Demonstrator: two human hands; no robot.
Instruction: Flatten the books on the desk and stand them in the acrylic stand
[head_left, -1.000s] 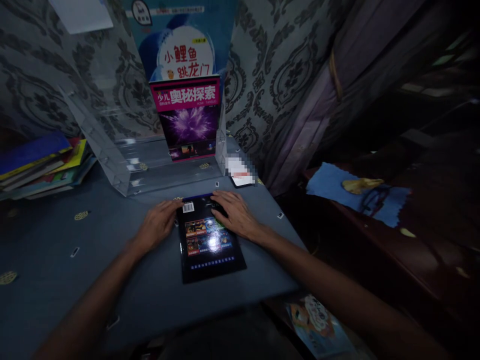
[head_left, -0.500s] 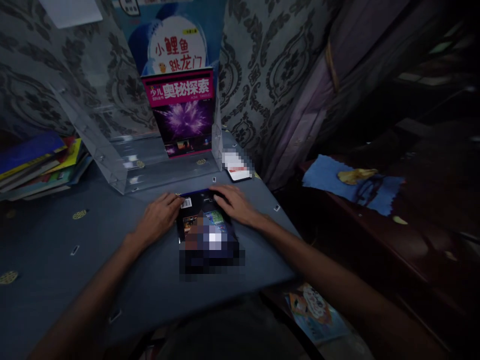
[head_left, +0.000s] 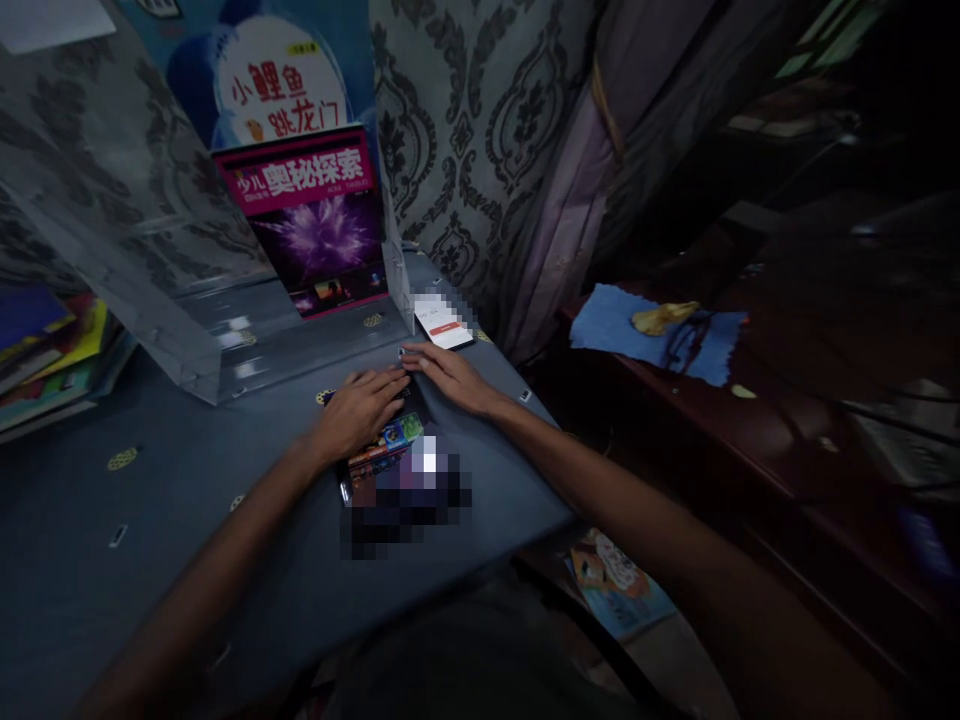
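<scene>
A dark book (head_left: 375,460) with small colour pictures lies on the grey-blue tablecloth (head_left: 270,570); its lower part is blurred out by blocks. Across its upper left lies my left hand (head_left: 361,412), flat with the fingers stretched toward the right. My right hand (head_left: 454,382) rests at the book's upper right corner, fingers extended toward the left. The two sets of fingertips come close together there. Behind the hands, a book with a purple burst on its cover (head_left: 322,235) and a blue book (head_left: 285,80) stand upright in a clear plastic stand (head_left: 199,365).
Right of the stand lies a phone (head_left: 444,328) with a lit white screen. A stack of books (head_left: 67,370) sits at the left. On a dark red surface (head_left: 675,430) to the right is a blue cloth (head_left: 607,325). Another book (head_left: 619,590) lies below the table's edge.
The view has turned right, so the scene sits further left. My left hand has slid from the book's left edge onto its cover. My right hand's fingers have straightened at the upper corner.
</scene>
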